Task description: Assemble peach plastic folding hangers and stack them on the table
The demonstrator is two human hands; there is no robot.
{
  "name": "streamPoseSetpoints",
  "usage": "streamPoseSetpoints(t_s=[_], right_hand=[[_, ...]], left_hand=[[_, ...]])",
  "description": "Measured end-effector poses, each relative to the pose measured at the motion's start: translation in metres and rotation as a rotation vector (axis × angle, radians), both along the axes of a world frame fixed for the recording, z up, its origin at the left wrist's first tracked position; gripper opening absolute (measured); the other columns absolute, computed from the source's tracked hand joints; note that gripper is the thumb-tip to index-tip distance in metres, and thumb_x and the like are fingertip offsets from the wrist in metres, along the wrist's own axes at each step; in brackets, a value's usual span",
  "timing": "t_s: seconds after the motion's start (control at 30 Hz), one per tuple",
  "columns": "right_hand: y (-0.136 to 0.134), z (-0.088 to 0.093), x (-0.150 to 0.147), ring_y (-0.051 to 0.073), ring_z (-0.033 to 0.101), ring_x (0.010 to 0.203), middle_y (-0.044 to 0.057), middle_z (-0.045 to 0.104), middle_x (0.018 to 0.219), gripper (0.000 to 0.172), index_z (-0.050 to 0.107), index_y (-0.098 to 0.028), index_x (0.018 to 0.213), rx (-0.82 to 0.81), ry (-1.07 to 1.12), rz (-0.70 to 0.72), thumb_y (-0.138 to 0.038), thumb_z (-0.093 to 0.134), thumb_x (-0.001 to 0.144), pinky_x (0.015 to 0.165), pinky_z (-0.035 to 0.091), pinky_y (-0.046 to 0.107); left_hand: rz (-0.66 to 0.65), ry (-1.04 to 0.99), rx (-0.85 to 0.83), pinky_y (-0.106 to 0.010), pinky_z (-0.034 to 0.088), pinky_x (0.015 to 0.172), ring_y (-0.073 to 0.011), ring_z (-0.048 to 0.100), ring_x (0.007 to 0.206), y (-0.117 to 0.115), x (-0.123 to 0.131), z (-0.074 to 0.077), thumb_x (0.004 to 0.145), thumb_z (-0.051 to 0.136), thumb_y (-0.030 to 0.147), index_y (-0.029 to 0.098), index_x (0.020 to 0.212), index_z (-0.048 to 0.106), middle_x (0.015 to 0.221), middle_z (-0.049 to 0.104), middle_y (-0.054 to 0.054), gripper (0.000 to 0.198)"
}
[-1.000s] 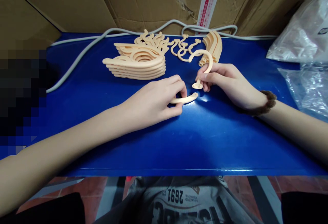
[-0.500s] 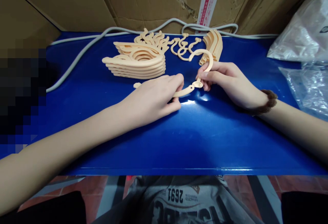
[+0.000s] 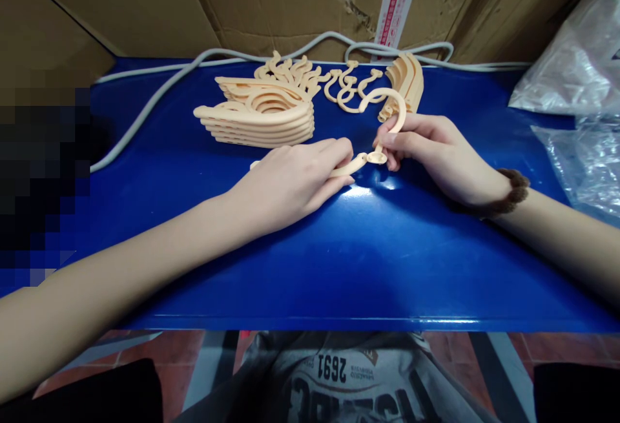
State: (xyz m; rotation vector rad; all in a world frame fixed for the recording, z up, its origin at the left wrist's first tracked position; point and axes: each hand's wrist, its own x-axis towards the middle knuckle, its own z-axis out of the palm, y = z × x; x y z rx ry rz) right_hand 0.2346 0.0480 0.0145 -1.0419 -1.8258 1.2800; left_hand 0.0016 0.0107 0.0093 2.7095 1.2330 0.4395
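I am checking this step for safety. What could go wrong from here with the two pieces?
1. The peach plastic hook in the right hand meets the curved peach plastic bar in the left hand only at its tip; it may slip apart.
2. Fingers near this joint could be pinched.

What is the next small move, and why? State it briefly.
Probably push the round foot of the hook into the end of the curved bar: the right hand pinches the hook, the left hand holds the bar, and the two ends touch.
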Motion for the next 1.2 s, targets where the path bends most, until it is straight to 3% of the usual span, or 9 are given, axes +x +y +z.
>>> streamPoseSetpoints(t_s=[0.27, 0.43, 0.57, 0.8, 1.0, 1.2], right_hand=[[0.000, 0.000, -0.001, 0.012, 0.054, 0.065, 0.001, 0.062, 0.073, 0.016, 0.069, -0.021, 0.075, 0.005, 0.022, -0.005, -0.024, 0.070, 0.091, 0.066, 0.050, 0.026], [0.000, -0.002, -0.001, 0.011, 0.054, 0.065, -0.001, 0.062, 0.073, 0.010, 0.069, -0.019, 0.080, -0.011, 0.093, 0.018, -0.021, 0.070, 0.090, 0.065, 0.047, 0.025], [0.001, -0.003, -0.001, 0.011, 0.053, 0.064, 0.000, 0.063, 0.076, 0.009, 0.067, -0.019, 0.082, -0.012, 0.118, 0.026, -0.022, 0.073, 0.088, 0.065, 0.047, 0.026], [-0.001, -0.002, -0.002, 0.012, 0.062, 0.064, -0.001, 0.070, 0.081, 0.021, 0.056, -0.024, 0.086, -0.083, 0.144, -0.012, -0.013, 0.074, 0.085, 0.063, 0.053, 0.027], [-0.004, 0.002, -0.004, 0.013, 0.064, 0.061, -0.003, 0.073, 0.080, 0.035, 0.049, -0.026, 0.093, -0.159, 0.177, -0.075, -0.006, 0.075, 0.082, 0.061, 0.054, 0.027], [-0.003, 0.002, -0.002, 0.011, 0.065, 0.060, -0.004, 0.074, 0.079, 0.036, 0.052, -0.025, 0.106, -0.192, 0.219, -0.060, -0.006, 0.072, 0.084, 0.061, 0.053, 0.026]], left_hand=[[-0.002, 0.037, 0.043, -0.029, 0.037, 0.061, -0.0191, 0.064, 0.076, 0.000, 0.001, 0.000, 0.105, 0.046, 0.035, 0.019, 0.111, 0.060, 0.094, 0.070, -0.005, 0.022], [0.103, 0.121, 0.064, -0.028, 0.031, 0.056, -0.0195, 0.064, 0.067, -0.004, 0.004, 0.002, 0.102, 0.047, 0.040, 0.019, 0.118, 0.058, 0.084, 0.070, -0.004, 0.029], [0.137, 0.192, 0.091, -0.029, 0.024, 0.053, -0.0187, 0.061, 0.059, -0.006, 0.007, 0.003, 0.105, 0.040, 0.044, 0.019, 0.106, 0.062, 0.071, 0.067, -0.003, 0.033], [0.118, 0.274, 0.080, -0.030, 0.016, 0.050, -0.0192, 0.057, 0.053, -0.007, 0.010, 0.005, 0.104, 0.034, 0.041, 0.020, 0.097, 0.064, 0.067, 0.066, -0.004, 0.038], [0.126, 0.319, 0.086, -0.029, 0.016, 0.048, -0.0195, 0.056, 0.052, -0.008, 0.012, 0.007, 0.102, 0.031, 0.038, 0.019, 0.102, 0.065, 0.068, 0.067, -0.006, 0.039], [0.111, 0.304, 0.092, -0.029, 0.018, 0.049, -0.0194, 0.059, 0.055, -0.009, 0.013, 0.008, 0.103, 0.029, 0.034, 0.016, 0.113, 0.062, 0.067, 0.064, -0.005, 0.040]])
